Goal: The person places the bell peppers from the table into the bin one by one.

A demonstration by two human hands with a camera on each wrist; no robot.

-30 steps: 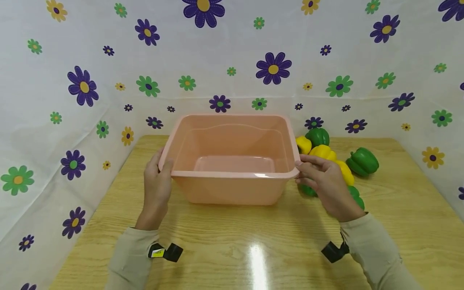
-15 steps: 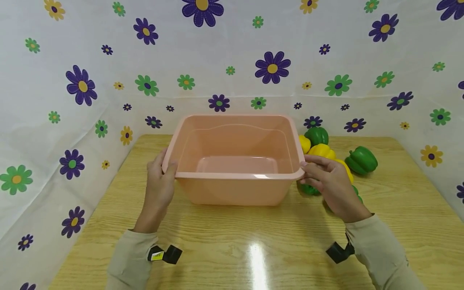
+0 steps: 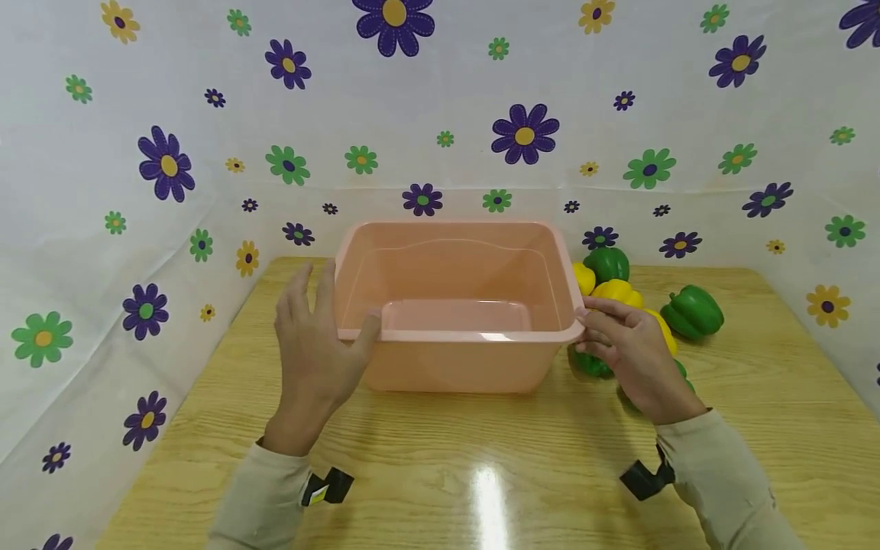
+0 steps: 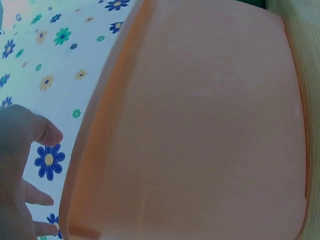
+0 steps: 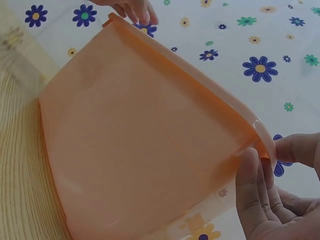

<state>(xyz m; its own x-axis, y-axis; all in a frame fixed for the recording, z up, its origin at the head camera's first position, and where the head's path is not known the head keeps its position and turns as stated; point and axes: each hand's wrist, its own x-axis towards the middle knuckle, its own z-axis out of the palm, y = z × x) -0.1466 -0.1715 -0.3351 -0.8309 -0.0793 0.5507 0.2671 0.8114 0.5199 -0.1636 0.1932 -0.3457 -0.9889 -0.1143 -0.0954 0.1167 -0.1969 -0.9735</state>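
Note:
A pink plastic basin (image 3: 461, 363) stands upright on the wooden table with nothing inside it. My right hand (image 3: 635, 359) pinches the basin's near right rim corner; in the right wrist view the thumb and fingers (image 5: 252, 185) are curled about that corner. At the near left corner, my left hand (image 3: 319, 359) is spread, fingers apart and pointing up, its thumb overlapping the front rim. The left wrist view shows this hand (image 4: 20, 165) beside the rim, fingers loose and holding nothing.
Yellow bell peppers (image 3: 619, 292) and green bell peppers (image 3: 607, 265) cluster right of the basin, partly behind my right hand. Another green pepper (image 3: 693, 313) lies farther right. A flower-print cloth (image 3: 440, 92) hangs behind the wooden table (image 3: 412, 466).
The basin has shifted slightly right. My left hand has let go of its left rim and spread its fingers, while my right hand keeps its pinch on the corner.

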